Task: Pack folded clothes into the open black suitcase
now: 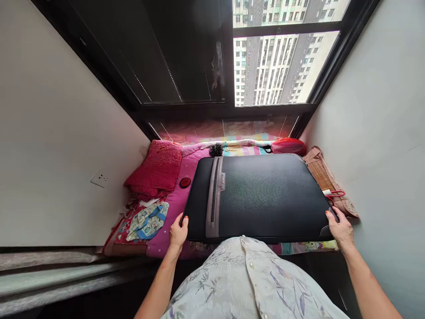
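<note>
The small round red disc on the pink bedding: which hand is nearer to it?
Left. The left hand grips the black suitcase's near-left corner, just below the small round red disc. The right hand holds the far-right corner, across the case.

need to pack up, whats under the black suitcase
The black suitcase lies on pink bedding, held by the left hand and right hand. Anything directly beneath is covered.

Window-seat ledge [199, 250] was padded with a pink quilt [179, 201]. On it lay a black suitcase [262, 195] flat, red pillow [156, 170] at left, folded patterned cloth [148, 221] near front, red bag [288, 145] and woven bag [323, 177] at right.
</note>
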### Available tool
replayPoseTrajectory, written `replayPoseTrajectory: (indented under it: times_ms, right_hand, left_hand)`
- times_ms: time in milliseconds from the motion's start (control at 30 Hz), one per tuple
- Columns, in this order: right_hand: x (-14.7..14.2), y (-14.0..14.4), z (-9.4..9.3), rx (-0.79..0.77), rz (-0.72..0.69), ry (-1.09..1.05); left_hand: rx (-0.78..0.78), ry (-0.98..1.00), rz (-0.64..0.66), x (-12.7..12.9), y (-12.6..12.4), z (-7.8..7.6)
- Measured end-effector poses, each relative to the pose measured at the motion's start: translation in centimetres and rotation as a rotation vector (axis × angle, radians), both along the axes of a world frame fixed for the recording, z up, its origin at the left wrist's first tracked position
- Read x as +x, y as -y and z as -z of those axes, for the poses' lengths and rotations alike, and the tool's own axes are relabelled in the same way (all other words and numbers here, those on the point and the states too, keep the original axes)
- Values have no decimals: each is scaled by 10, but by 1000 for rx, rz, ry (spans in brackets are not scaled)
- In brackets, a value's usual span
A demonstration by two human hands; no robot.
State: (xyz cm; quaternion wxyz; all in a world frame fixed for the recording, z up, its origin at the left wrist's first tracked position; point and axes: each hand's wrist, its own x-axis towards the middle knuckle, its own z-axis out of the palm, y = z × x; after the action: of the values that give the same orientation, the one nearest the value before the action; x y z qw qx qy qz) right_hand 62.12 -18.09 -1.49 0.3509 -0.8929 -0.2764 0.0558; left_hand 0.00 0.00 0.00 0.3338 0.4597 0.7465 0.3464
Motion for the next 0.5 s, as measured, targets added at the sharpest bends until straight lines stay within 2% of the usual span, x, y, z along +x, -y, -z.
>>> replayPoseTrajectory:
  times_ms: [133, 200, 300, 400, 500]
  right_hand:
    - [9, -1, -10, 196, 65, -212]
    - [9, -1, -17, 298, 77, -376]
    - [9, 0, -33, 369, 73, -652]
    - [13, 4, -50, 387, 5, -782]
    - [22, 5, -62, 379, -128, -741]
  left_hand:
    - [-48, 232, -69, 3, -4, -6]
    - [-98, 360, -108, 3, -5, -12]
    - [-145, 535, -125, 0, -6, -25]
    - [-140, 629, -100, -5, -8, -41]
    - [-130, 644, -64, -9, -13, -58]
